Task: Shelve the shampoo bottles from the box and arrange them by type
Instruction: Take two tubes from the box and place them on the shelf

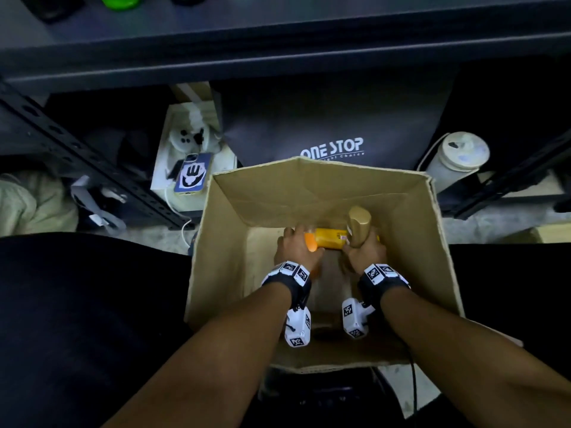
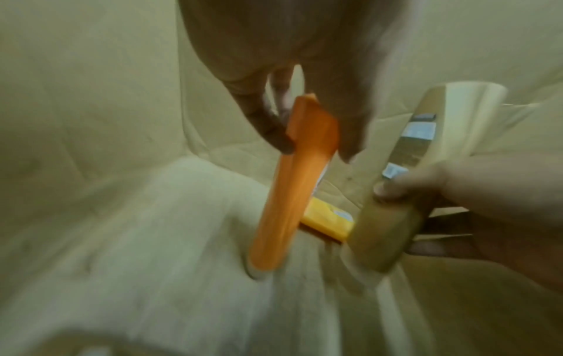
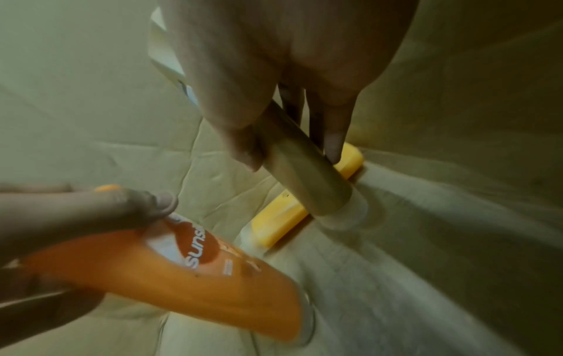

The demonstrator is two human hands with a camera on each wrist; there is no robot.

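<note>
Both hands reach down into an open cardboard box. My left hand grips an orange shampoo bottle, cap end down. My right hand holds a gold-beige bottle that sticks up above the fingers. A yellow bottle lies flat on the box floor between and behind the two hands. In the wrist views the thumb and fingers wrap each held bottle.
A dark metal shelf board runs across the top, with a green object on it. Under it stand a black "ONE STOP" bag, a white tumbler, a phone on a pale box, and a black shelf upright.
</note>
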